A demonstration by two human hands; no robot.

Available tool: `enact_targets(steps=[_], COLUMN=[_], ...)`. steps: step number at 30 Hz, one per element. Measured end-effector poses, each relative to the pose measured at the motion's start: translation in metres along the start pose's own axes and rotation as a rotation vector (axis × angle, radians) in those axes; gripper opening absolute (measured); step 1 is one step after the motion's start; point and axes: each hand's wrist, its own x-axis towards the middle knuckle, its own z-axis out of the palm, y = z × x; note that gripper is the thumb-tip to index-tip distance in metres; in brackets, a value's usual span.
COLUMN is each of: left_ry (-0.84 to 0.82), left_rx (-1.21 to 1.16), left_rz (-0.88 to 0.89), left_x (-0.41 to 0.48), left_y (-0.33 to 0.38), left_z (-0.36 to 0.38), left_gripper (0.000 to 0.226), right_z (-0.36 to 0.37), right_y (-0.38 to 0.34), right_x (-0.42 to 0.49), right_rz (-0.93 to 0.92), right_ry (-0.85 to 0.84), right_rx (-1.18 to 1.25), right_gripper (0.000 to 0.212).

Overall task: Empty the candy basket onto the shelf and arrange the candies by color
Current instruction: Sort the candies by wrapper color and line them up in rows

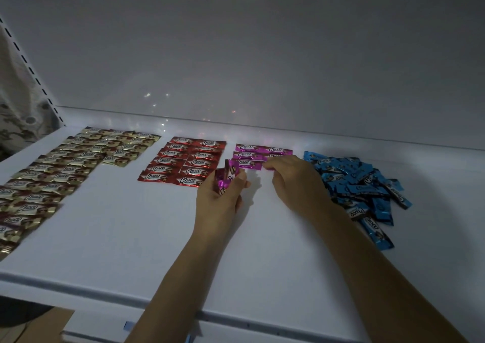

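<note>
On the white shelf lie gold candies in rows at the left, red candies in two columns, and pink candies in neat rows. A loose heap of blue candies lies at the right. My left hand grips a bunch of pink candies just below the red rows. My right hand pinches one pink candy at the lower right of the pink rows, low over the shelf. No basket is in view.
A white back panel rises behind the candies. A slotted upright runs along the left side. The shelf's front edge crosses the bottom, with brown cardboard below it at the left.
</note>
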Motion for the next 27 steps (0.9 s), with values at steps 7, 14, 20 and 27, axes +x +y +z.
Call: enact_targets(steps=[7,14,20,27], left_ry=[-0.042,-0.050,-0.062,-0.035], left_rx=[-0.034,-0.035,-0.115,-0.044], left_rz=[0.062,0.063,-0.013,0.020], left_x=[-0.002,0.000,0.001,0.000], left_y=[0.003,0.003,0.003,0.003], left_z=[0.001,0.002,0.000,0.001], left_gripper=[0.019,0.014,0.025,0.009], right_z=[0.020,0.018,-0.016,-0.022], right_y=[-0.020,-0.021,-0.065,-0.057], right_x=[-0.001,0.001,0.014,0.019], right_rz=[-0.098,-0.001,0.398,0.716], right_ry=[-0.157,-0.081,-0.191,-0.033], right_rx=[-0.054,0.137,1.038,1.170], right_gripper=[0.042,0.037,0.018,0.020])
